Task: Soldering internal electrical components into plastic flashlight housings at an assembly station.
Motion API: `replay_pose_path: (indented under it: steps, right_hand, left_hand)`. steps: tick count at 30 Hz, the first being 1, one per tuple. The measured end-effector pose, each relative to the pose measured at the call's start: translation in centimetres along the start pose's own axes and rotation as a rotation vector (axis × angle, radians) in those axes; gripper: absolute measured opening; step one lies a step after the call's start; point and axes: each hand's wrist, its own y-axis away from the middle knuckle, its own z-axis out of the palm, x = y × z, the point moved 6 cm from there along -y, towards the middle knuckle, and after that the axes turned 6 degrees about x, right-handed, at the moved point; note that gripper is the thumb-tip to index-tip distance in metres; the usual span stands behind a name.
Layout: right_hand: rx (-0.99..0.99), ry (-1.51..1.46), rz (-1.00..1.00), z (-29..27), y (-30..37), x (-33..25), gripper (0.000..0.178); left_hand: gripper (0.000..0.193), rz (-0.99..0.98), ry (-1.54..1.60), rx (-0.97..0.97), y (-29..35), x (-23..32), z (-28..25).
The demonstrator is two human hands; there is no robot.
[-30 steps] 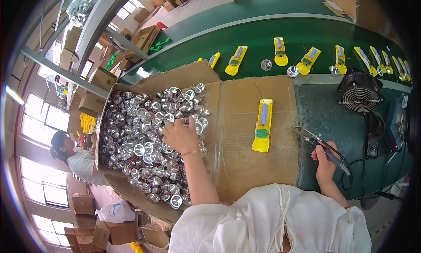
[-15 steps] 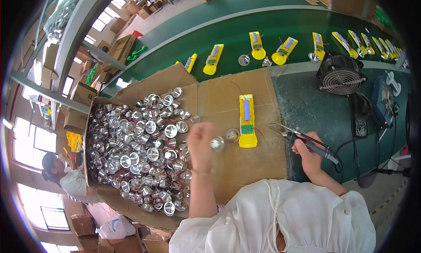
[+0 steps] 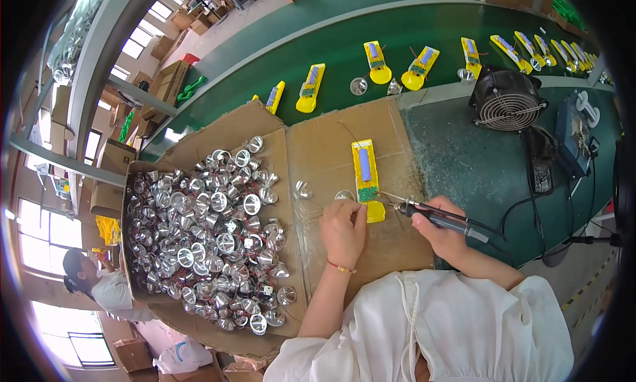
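A yellow flashlight housing [image 3: 375, 214] lies open on the cardboard, with a purple battery cell [image 3: 365, 164] and a green circuit board [image 3: 368, 194] in it. My right hand [image 3: 440, 224] grips a soldering iron [image 3: 445, 221] with a black handle; its tip is at the board. Beside the housing's left edge, my left hand [image 3: 342, 231] has its fingers curled together near the board; what they pinch is hidden. A silver reflector cup [image 3: 344, 195] shows partly behind those fingers. Another reflector [image 3: 303, 190] sits farther left on the cardboard.
A cardboard box [image 3: 157, 302] full of silver reflectors stands at left. Similar yellow housings [image 3: 310, 89] line the green conveyor belt [image 3: 232, 84] beyond. At right are a black fan [image 3: 507, 104] and a blue soldering station [image 3: 571, 131] with cables. A person [image 3: 109, 282] is at far left.
My left hand has moved right, from the box's side to the housing. The soldering iron has come left, bringing its tip to the circuit board. The whole view has shifted slightly.
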Motion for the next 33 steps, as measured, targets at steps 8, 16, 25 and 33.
replay_pose_path:
  steps: [8,16,25,33]
  right_hand:
    - [0.034,-0.006,-0.046,0.2,0.1,0.8,0.014]
    - [0.004,-0.022,0.013,0.2,0.1,1.4,0.013]
    - [0.059,-0.145,0.067,-0.2,0.0,1.2,0.014]
    - [0.057,-0.152,0.068,-0.5,0.0,1.4,0.013]
  left_hand:
    - [0.008,-0.050,0.011,-0.017,0.1,-0.4,0.1]
    - [0.008,-0.055,0.006,-0.008,0.0,-0.7,0.3]
    - [0.008,-0.069,-0.005,-0.026,0.0,-0.7,0.3]
    - [0.009,-0.060,-0.025,-0.026,0.0,-0.9,0.0]
